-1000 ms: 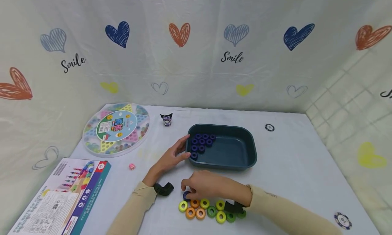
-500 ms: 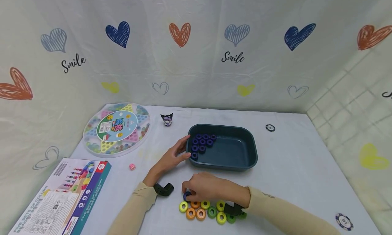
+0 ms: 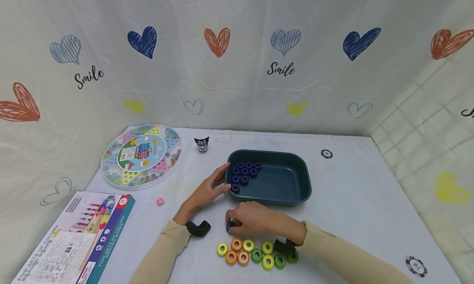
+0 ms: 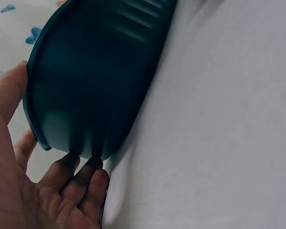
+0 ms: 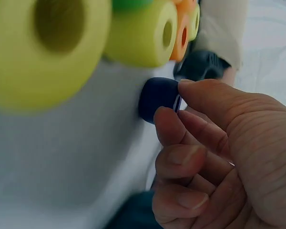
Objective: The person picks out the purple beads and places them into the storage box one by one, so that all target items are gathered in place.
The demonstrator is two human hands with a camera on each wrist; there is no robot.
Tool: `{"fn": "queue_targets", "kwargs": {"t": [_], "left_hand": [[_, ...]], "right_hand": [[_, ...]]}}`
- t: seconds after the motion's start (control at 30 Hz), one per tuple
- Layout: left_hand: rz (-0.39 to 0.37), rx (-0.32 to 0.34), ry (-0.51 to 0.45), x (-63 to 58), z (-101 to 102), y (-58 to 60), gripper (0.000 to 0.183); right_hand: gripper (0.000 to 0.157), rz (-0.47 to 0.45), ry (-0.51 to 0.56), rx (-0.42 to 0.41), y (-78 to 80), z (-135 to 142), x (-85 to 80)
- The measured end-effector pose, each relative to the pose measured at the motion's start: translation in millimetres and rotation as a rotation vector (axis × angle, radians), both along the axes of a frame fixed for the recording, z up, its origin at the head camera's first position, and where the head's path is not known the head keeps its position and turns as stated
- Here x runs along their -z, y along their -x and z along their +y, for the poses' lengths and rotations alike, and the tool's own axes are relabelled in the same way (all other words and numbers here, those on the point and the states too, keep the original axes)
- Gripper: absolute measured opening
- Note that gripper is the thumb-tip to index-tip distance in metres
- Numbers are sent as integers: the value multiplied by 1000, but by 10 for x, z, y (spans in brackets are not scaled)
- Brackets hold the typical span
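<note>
My left hand (image 3: 209, 189) rests at the left end of a dark teal tray (image 3: 283, 185). Its thumb touches the rim and its other fingertips lie against the outer wall (image 4: 86, 109). Inside the tray, several dark blue beads (image 3: 244, 171) stand grouped at the left. My right hand (image 3: 252, 219) pinches one dark blue bead (image 5: 158, 99) between thumb and fingers, close over the white cloth in front of the tray. Just below that hand lie loose ring-shaped beads: orange ones (image 3: 231, 257), yellow ones (image 3: 268, 262) and green ones (image 3: 279, 261).
A round marble-game board (image 3: 142, 152) lies back left, with a printed box (image 3: 74, 236) nearer. A pink bead (image 3: 160, 201) and a small cartoon figure (image 3: 202, 144) sit left of the tray. Poker chips (image 3: 326, 154) lie on the right. A curtain with hearts (image 3: 237, 78) hangs behind.
My right hand has lifted the dark blue bead away from the loose beads and moved it slightly toward the tray. My left hand has stayed at the tray's end.
</note>
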State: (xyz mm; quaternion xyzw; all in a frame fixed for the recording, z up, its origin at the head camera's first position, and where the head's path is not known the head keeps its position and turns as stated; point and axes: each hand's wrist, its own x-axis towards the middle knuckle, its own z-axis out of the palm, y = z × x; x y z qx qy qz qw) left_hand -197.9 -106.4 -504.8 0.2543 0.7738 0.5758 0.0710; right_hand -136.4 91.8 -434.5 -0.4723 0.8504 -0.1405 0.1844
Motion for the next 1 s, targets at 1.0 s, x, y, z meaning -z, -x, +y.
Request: {"fn": "queue_targets", "kwargs": {"t": [1.0], "left_hand": [[-20, 36, 13, -338, 19, -133, 66]], "right_hand": [[24, -223, 53, 128, 37, 538, 17]]}}
